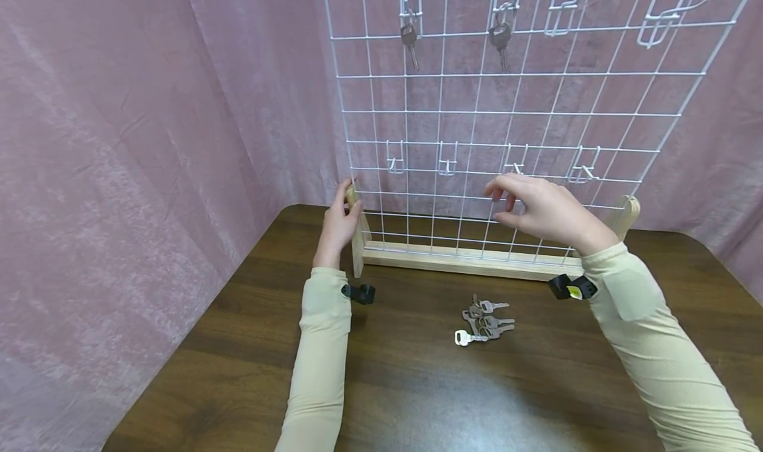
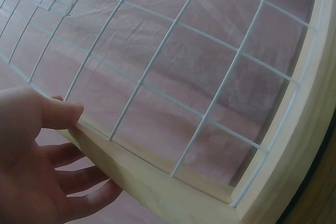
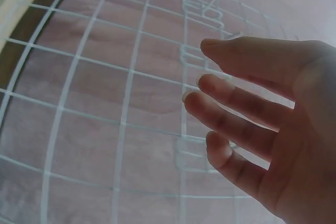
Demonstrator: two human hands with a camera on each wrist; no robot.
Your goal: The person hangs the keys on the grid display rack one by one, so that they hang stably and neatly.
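Note:
A white wire grid panel (image 1: 441, 113) stands in a wooden base with upright side posts. At its left side, my left hand (image 1: 340, 225) grips the left wooden post (image 1: 358, 248). The left wrist view shows the thumb (image 2: 65, 115) on one side of the wood and the other fingers on the opposite side. My right hand (image 1: 539, 207) hovers before the lower right part of the grid, fingers loosely bent and holding nothing. It lies just below a lower hook (image 1: 516, 168), partly covering that area. On the table below, several loose keys (image 1: 490, 322) form a small pile.
One key (image 1: 408, 36) hangs from the top left hook, and keys (image 1: 501, 36) hang from the hook beside it. Two bare hooks (image 1: 660, 18) are further right. More hooks (image 1: 447, 167) form a lower row. Pink curtains (image 1: 149, 140) surround the brown table (image 1: 238, 346).

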